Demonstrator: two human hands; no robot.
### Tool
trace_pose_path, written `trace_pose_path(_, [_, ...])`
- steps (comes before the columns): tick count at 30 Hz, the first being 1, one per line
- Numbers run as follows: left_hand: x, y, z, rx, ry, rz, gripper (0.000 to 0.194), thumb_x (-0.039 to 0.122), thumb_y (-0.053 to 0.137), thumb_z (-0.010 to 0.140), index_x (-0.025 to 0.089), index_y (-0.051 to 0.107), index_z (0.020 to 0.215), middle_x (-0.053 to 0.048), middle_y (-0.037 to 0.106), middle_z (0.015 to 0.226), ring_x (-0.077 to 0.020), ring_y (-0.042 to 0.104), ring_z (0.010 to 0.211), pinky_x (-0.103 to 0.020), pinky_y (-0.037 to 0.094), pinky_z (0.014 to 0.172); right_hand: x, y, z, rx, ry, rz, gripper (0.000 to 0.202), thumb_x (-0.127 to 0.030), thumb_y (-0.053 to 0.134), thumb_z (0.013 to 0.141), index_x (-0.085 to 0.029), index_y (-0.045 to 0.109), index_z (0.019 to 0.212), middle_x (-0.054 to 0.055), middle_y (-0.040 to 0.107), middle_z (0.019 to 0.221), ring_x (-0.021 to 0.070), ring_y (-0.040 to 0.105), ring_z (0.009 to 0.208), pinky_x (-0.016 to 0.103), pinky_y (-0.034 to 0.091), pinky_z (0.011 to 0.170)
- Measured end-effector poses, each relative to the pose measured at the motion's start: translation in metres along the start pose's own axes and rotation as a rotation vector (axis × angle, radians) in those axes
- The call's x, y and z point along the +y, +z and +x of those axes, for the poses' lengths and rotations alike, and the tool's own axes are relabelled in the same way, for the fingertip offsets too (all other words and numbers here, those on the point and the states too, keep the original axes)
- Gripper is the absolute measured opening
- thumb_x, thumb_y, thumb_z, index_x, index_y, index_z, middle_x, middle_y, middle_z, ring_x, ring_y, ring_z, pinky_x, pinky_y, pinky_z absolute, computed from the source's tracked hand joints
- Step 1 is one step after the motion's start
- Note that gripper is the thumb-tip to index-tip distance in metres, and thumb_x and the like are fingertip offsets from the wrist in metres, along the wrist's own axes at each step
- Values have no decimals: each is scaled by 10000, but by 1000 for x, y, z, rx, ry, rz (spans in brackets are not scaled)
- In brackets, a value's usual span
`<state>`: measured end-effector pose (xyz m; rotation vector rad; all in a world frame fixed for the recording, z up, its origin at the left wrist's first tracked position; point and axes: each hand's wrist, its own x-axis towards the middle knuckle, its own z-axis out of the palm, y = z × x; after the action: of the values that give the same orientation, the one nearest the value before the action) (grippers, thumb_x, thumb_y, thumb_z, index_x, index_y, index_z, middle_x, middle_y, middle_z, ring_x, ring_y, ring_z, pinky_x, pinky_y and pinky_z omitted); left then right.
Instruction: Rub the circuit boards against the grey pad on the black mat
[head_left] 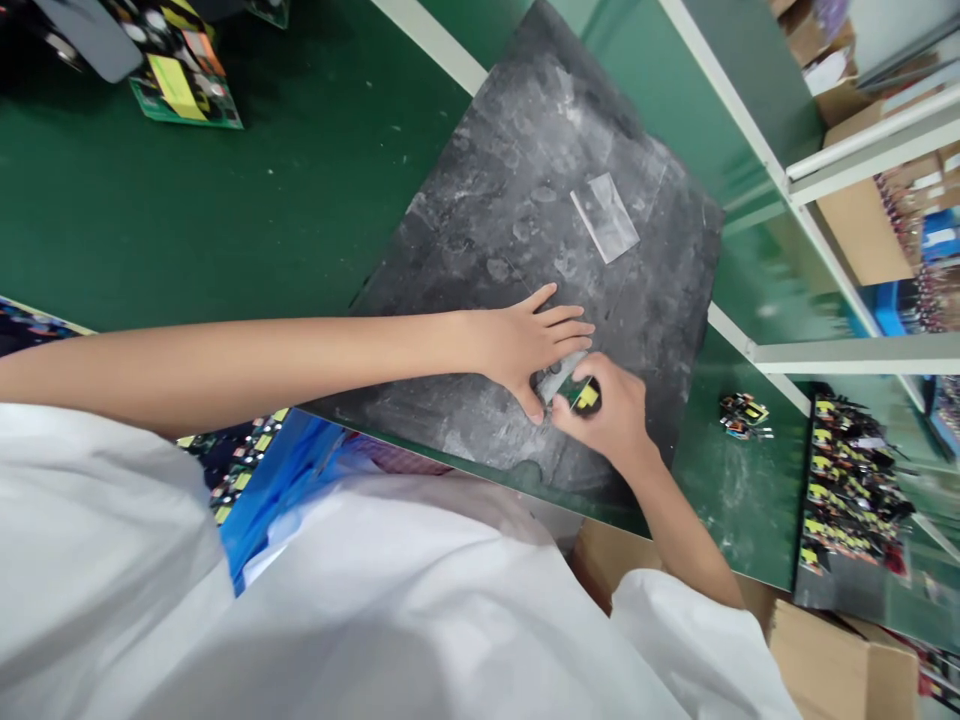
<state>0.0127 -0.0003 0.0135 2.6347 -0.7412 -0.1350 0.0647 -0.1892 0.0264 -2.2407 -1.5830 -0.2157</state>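
Right grip (pixel 621 405) is curled round a circuit board (pixel 587 397) over the black mat (pixel 517 190), seemingly steadied by the spread left grip (pixel 521 342).

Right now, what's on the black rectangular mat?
A translucent rectangular piece. The right hand holds a partly covered green and yellow part; the left hand hides what's beneath.

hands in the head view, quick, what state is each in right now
Left hand: open, fingers spread, palm down at the black mat; whether it presses anything cannot be told.
Right hand: closed, holding a small circuit board.
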Motion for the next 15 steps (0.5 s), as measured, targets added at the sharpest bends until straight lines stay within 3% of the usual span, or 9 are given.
trace_pose_path(3, [0, -1, 0, -24, -12, 3, 1005, 691, 558, 694, 120, 254, 1464, -113, 206, 1541, -303, 97, 1445, -535, -15, 1148, 1, -1, 1, 52, 107, -41, 195, -341, 565, 707, -245, 420, 796, -34, 547, 667, 154, 566, 575, 267, 439, 558])
trace_pose_path(8, [1, -2, -1, -13, 2, 0, 960, 659, 555, 716, 115, 274, 1457, -109, 218, 1538, -312, 107, 1442, -540, -8, 1146, 0, -1, -1, -58, -31, 43, 219, -341, 579, 688, -247, 417, 801, -38, 543, 659, 155, 567, 586, 259, 433, 556])
trace_pose_path(13, [0, 0, 0, 14, 0, -28, 1002, 680, 583, 681, 112, 287, 1451, -129, 248, 1526, -329, 125, 1436, -542, 3, 1147, 9, 0, 3, 64, 148, -24, 198, -354, 571, 706, -246, 429, 794, -34, 559, 674, 154, 562, 577, 266, 437, 572])
trace_pose_path(15, [-1, 1, 0, 11, 7, -26, 1002, 680, 585, 681, 115, 286, 1452, -125, 241, 1529, -325, 120, 1438, -543, 1, 1147, 7, -1, 1, 37, 110, -6, 204, -353, 571, 701, -246, 425, 796, -32, 557, 674, 157, 569, 588, 267, 440, 573])
